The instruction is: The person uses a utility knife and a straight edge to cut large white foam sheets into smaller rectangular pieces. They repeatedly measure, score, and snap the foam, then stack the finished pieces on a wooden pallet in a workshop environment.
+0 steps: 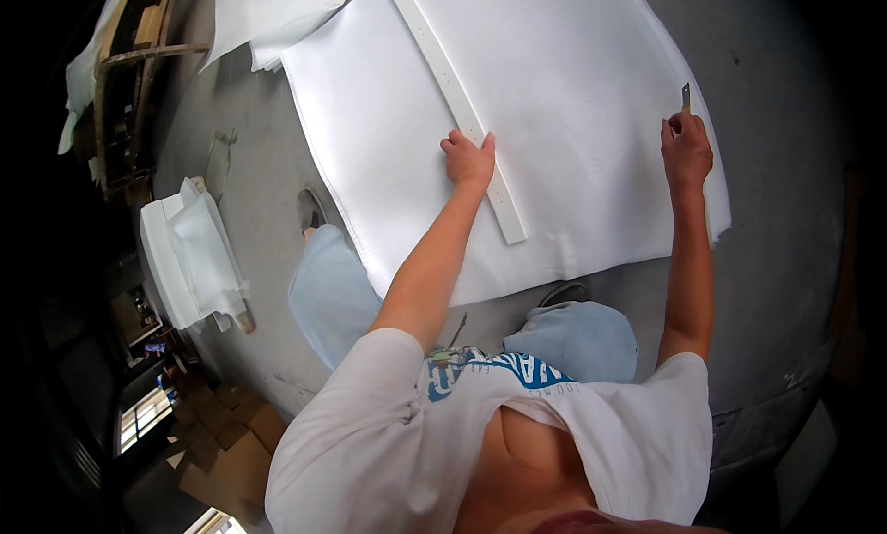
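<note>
A stack of large white foam-like sheets (591, 127) lies on the grey floor in front of me. Across it runs a long, flat white straightedge (440, 65) with small dots or holes along its length, slanting from far left to near middle. My left hand (469, 161) grips the straightedge partway along, its fingers bent at one side and the thumb at the other. Over the right edge of the sheets, my right hand (686, 153) is closed around a utility knife (686, 98). The knife's blade points away from me; its handle is mostly hidden in the fist.
More white sheets (268, 17) lie at the far left, beside a wooden rack (139, 63). A smaller pile of white sheets (189, 252) rests on the floor to the left. Brown cardboard (236, 465) is heaped at the lower left. My knees flank the stack's near edge.
</note>
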The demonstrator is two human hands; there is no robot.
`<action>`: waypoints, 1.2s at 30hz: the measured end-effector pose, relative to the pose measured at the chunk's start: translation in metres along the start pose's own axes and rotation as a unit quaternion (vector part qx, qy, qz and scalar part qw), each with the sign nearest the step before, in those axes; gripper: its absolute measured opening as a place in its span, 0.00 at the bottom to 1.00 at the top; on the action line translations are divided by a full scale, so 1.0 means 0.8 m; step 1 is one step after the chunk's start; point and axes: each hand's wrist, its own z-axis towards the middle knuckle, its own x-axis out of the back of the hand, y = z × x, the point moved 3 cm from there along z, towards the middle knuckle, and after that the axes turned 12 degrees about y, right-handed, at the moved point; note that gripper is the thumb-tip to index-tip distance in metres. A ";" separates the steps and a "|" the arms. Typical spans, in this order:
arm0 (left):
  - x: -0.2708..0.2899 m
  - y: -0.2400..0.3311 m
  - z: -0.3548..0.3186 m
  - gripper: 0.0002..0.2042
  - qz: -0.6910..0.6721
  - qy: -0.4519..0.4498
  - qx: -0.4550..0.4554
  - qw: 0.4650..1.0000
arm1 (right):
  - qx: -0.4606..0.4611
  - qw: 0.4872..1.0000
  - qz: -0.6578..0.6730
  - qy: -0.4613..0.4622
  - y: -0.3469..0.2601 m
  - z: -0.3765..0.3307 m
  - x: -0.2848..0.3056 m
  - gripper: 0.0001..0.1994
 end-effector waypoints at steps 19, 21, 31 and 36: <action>0.126 0.082 -0.030 0.28 -0.465 -0.280 0.006 0.839 | -0.247 0.720 0.560 -0.327 -0.202 -0.153 0.002 0.13; 0.123 0.074 -0.034 0.27 -0.463 -0.303 0.027 0.833 | -0.284 0.699 0.573 -0.320 -0.197 -0.161 0.001 0.13; 0.102 0.084 -0.027 0.25 -0.316 -0.084 -0.115 0.938 | -0.322 0.688 0.586 -0.282 -0.198 -0.207 -0.021 0.09; 0.095 0.067 -0.010 0.09 -0.368 -0.089 0.002 0.926 | -0.219 0.786 0.547 -0.187 -0.165 -0.178 -0.010 0.08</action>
